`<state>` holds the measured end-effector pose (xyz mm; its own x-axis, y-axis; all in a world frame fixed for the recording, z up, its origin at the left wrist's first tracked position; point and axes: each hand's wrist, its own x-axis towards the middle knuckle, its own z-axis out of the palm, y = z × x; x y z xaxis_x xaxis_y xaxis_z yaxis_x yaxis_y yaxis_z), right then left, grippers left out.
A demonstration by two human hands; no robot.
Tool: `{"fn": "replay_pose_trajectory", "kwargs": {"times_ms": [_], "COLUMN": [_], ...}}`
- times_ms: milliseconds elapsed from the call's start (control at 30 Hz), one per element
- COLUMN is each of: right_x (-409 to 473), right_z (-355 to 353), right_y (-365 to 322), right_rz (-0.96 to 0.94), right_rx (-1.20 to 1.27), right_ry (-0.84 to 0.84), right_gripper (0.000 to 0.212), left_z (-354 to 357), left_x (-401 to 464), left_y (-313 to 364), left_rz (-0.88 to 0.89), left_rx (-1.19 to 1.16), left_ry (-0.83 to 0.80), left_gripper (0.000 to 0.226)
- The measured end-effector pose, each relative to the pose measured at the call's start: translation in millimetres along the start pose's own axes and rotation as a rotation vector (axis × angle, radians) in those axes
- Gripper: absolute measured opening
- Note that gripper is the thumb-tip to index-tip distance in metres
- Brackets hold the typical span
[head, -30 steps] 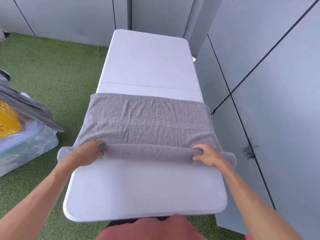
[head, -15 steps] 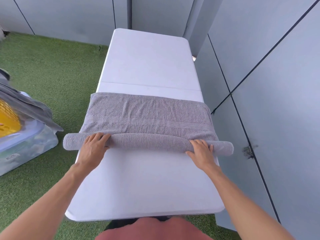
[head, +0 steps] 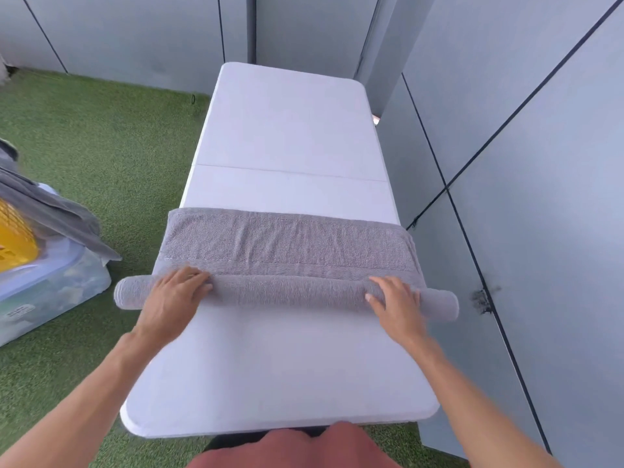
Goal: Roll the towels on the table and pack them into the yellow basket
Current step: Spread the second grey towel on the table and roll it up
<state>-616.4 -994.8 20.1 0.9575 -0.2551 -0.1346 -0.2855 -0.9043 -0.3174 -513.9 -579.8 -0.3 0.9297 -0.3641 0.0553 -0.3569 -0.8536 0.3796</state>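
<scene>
One grey towel (head: pixel 290 241) lay across the white table (head: pixel 280 366), roughly midway along its length, with its near part wound into a single roll (head: pixel 287 293) and its far part spread flat as one band. The roll ran from left to right and both of its ends stuck out past the table's edges. Two hands were on it. The left hand (head: pixel 172 298) rested on top of the roll near its left end, fingers (head: pixel 192 276) straight and spread over the cloth, pressing down and not curled around it. The right hand (head: pixel 395 302) rested on the roll near its right end in the same way, fingers (head: pixel 388 285) flat and extended over the top, thumb against the near side. Both forearms reached in from the near edge. At the far left edge of the view, on the green turf (head: pixel 101 146), stood one clear plastic bin (head: pixel 50 288), and on it a part of one yellow basket (head: pixel 15 238) showed, well apart from the table. One more grey cloth (head: pixel 57 211) was draped over the basket and bin. Grey wall panels (head: pixel 523 163) stood along the right side and behind the far end of the table.
</scene>
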Motion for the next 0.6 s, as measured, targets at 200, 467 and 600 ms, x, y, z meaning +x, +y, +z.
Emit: {"fn": "replay_pose_trajectory", "kwargs": {"times_ms": [200,467,600], "right_x": [-17,7,27], "right_z": [17,-13,-24], "right_y": [-5,0,-3], "right_rz": [-0.045,0.009,0.116], "right_rx": [-0.257,-0.202,0.019], "right_ry": [-0.072,-0.371,-0.483], "right_gripper": [0.071,0.038,0.034], "left_z": [24,-12,-18], "left_x": [-21,12,21], "left_y": [-9,-11,-11], "left_rz": [0.105,-0.06,-0.073], "left_rx": [0.117,-0.04,-0.14], "left_ry": [-0.079,-0.474,-0.384], "left_gripper": [0.072,0.053,0.048]}}
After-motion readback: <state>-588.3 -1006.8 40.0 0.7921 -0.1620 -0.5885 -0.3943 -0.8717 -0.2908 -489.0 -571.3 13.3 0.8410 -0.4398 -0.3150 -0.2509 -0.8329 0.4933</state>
